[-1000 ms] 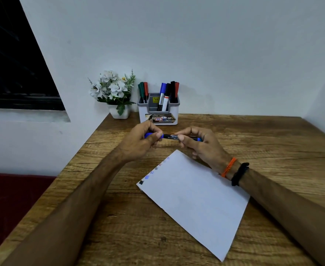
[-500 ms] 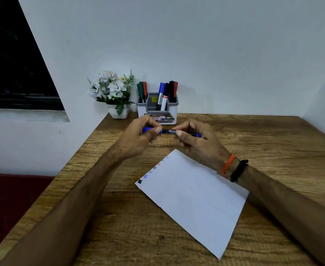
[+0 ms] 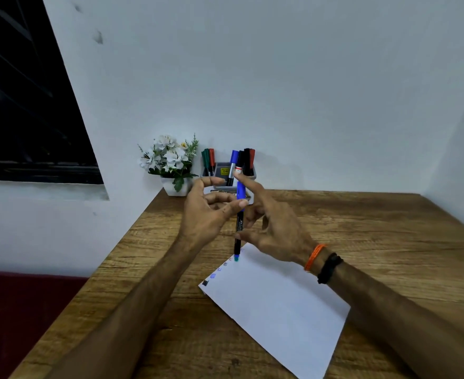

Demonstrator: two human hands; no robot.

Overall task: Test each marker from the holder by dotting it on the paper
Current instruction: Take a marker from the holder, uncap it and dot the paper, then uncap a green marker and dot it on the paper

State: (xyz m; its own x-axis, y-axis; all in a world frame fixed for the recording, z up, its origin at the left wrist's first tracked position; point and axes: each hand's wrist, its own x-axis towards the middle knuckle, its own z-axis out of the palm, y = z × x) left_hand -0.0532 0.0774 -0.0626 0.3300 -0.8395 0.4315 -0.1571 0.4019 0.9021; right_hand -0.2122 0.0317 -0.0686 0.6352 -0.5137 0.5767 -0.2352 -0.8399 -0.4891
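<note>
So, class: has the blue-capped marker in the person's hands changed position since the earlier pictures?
Yes. The marker lay sideways in front of the holder; it now stands upright between the left hand and right hand, lower end at the paper edge.

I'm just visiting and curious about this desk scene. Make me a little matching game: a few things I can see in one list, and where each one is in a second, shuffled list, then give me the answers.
Things:
1. blue-capped marker
2. paper
3. flower pot
4. orange band

Places:
A. on the right wrist
B. left of the marker holder, by the wall
C. upright between the left hand and right hand
D. flat on the wooden table, with colour dots along one edge

Pairs: 1-C, 2-D, 3-B, 4-A
</note>
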